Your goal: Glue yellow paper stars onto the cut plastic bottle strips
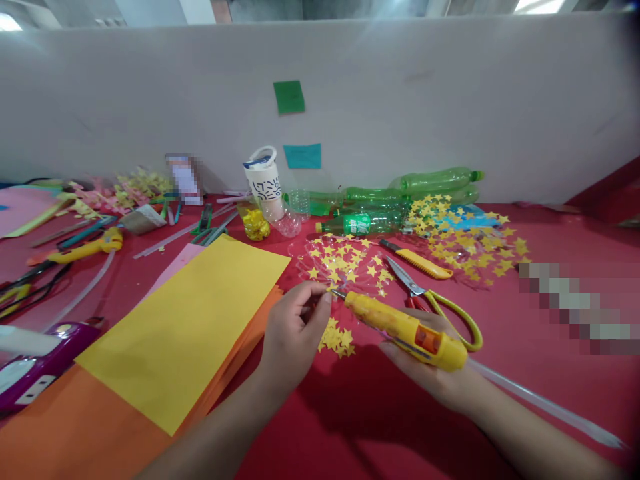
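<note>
My right hand (430,367) is wrapped round a yellow glue gun (400,327), with a clear glue stick (545,403) running out of its back end. The gun's metal nozzle points left. My left hand (295,327) pinches a small yellow paper star (331,289) right at the nozzle tip; the fingers partly hide it. Below the pinch lies a heap of loose yellow paper stars (337,340). Just beyond the hands, clear plastic strips bearing yellow stars (350,257) spread out on the red table.
Scissors with yellow handles (453,307) and a yellow box cutter (420,259) lie right. Behind are green plastic bottles (380,197) and a white cup (265,183). Yellow paper (195,320) covers orange sheets on the left, near another glue gun (85,248) and a purple device (55,353).
</note>
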### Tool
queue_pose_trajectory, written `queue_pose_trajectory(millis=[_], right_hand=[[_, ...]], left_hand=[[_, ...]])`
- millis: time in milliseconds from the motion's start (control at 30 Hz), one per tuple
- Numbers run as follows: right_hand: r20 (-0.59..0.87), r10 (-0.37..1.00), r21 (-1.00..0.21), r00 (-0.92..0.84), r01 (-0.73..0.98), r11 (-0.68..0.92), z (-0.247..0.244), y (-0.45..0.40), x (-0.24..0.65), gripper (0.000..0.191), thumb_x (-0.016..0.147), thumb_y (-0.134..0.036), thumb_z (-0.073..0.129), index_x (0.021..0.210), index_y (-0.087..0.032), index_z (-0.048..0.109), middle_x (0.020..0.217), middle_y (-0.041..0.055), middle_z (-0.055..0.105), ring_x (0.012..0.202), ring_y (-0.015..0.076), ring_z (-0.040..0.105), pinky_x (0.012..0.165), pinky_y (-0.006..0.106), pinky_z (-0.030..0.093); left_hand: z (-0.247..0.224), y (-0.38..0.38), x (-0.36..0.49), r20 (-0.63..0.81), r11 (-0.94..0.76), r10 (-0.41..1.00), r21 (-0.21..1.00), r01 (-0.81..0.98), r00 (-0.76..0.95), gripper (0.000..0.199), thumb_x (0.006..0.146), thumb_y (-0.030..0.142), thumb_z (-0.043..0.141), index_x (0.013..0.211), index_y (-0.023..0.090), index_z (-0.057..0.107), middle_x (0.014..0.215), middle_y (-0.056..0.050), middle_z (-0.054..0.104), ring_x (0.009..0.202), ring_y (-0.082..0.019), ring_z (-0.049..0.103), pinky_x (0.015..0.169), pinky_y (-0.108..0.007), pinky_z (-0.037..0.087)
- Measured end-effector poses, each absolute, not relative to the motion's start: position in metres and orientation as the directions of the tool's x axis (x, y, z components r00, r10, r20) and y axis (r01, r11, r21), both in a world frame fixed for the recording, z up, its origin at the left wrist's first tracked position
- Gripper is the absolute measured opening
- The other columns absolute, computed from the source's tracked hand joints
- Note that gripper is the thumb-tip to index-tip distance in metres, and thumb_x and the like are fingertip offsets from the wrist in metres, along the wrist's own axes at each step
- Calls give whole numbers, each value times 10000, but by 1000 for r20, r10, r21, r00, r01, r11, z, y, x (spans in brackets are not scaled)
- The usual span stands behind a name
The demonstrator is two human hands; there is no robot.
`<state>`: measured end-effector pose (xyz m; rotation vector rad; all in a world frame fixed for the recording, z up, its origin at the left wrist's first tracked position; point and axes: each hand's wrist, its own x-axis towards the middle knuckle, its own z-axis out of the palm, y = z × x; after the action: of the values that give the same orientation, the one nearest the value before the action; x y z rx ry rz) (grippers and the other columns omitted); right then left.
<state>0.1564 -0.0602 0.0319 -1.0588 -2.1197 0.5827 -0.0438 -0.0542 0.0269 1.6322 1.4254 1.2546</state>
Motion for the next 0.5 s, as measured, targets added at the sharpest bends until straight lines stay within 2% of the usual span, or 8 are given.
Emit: queue_pose_trajectory(millis=[133,267,333,400,467,500], right_hand=[[434,791,-634,-432,477,608,32,-60,156,237,833,-270,546,625,-222,446,539,-25,468,445,122,463,413,275,322],[469,766,-602,-439,476,641,31,-58,158,235,815,-237,570,617,-232,444,538,-26,465,429,126,460,391,279,320],[485,764,-588,-426,487,645,30,-57,158,201,810,-224,579,640,-236,473,554,-22,485,443,133,474,399,283,346],[528,770,-601,-360,482,637,29,-57,159,139,814,-213,586,698,-240,514,616,-10,539,525,154,540,467,293,428],[590,771,-623,-242,471,625,29,-56,158,71,817,-206,592,778,-244,546,722,10,594,658,183,600,588,322,498],[613,769,-632,-179,473,614,29,-56,157,60,812,-209,600,807,-245,552,765,18,605,709,194,609,634,338,512]], left_hand=[[26,-55,-44,270,-239,963,882,407,-20,142,879,281,486,847,186,587,729,9,579,611,-104,515,571,-205,420],[26,-55,-47,457,-392,889,722,571,32,110,875,222,494,879,185,598,731,3,572,629,-105,496,623,-227,398],[28,-55,-48,521,-448,852,676,586,51,101,863,205,512,881,190,610,731,2,568,647,-107,495,645,-234,392],[31,-55,-48,449,-398,894,781,481,9,85,855,225,529,862,197,609,709,9,560,633,-102,492,620,-225,396],[35,-55,-47,213,-207,977,944,256,4,91,846,273,546,818,197,588,651,28,539,540,-80,447,510,-197,365],[36,-55,-46,72,-78,996,988,133,47,109,840,288,553,790,193,573,615,40,522,485,-66,404,447,-184,320]])
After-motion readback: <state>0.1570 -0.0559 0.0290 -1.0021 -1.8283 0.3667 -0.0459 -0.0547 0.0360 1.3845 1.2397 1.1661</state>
